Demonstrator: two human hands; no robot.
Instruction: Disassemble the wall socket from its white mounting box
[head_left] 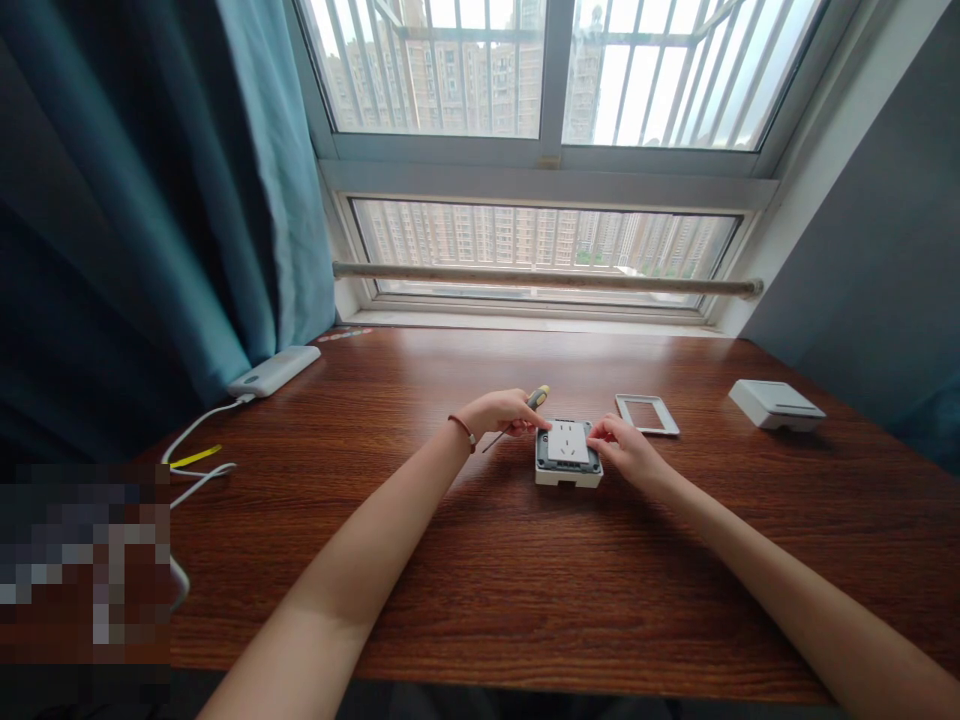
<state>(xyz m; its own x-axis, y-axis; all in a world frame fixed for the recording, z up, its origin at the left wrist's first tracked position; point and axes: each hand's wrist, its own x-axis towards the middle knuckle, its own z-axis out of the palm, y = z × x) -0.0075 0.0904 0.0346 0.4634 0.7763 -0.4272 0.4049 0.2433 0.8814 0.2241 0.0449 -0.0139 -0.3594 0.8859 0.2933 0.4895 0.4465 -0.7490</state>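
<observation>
Wooden tabletop (420, 580), white box (549, 477) bearing 1 socket (568, 444), fingers (604, 434) at its edges

Daylight from the window (552, 172), pale glare on the desk (450, 580), shadowed curtain (187, 180), lower-left corner pixelated

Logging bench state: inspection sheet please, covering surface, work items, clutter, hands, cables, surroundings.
Surface: brown wood-grain tabletop.
Work items: socket unit on white base; screwdriver; white frame lying apart.
Clutter: white box, right; white device, left; yellow strip.
Hands: left hand holds screwdriver, fingertip at socket unit; right hand at its right side, grip unclear.
Cables: white cable from white device, partly obscured.
Surroundings: blue curtain left, barred window ahead.
</observation>
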